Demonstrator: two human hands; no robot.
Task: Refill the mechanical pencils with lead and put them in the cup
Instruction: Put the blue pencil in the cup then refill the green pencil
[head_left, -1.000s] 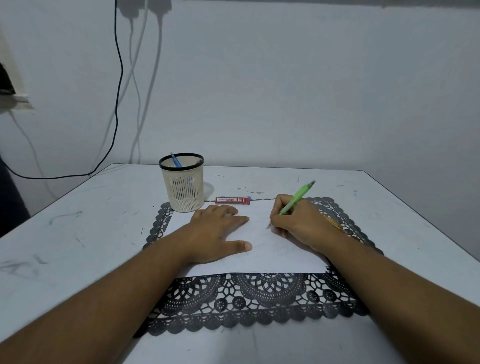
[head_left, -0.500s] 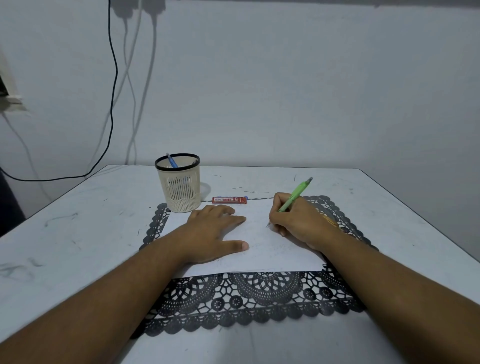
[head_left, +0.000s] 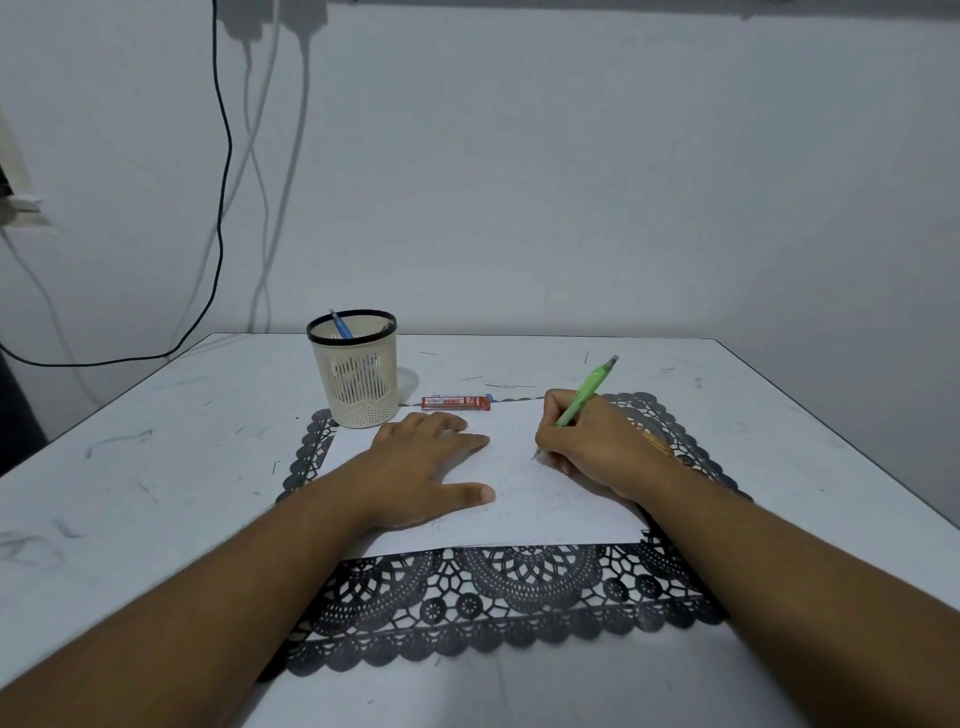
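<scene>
Right hand (head_left: 597, 447) grips green mechanical pencil (head_left: 584, 392), tip on paper (head_left: 519, 499), left hand (head_left: 421, 467) flat with fingers straight pinning the sheet; pressing hard could snap fresh lead before it reaches the cup (head_left: 356, 371).

A white table (head_left: 156, 467), scuffed with dark marks, carries a black lace placemat (head_left: 493, 608) near its front edge. A cream mesh cup (head_left: 358, 384) stands at the mat's far left corner, and a red lead case (head_left: 456, 402) lies flat just to the cup's right, along the mat's far edge.
</scene>
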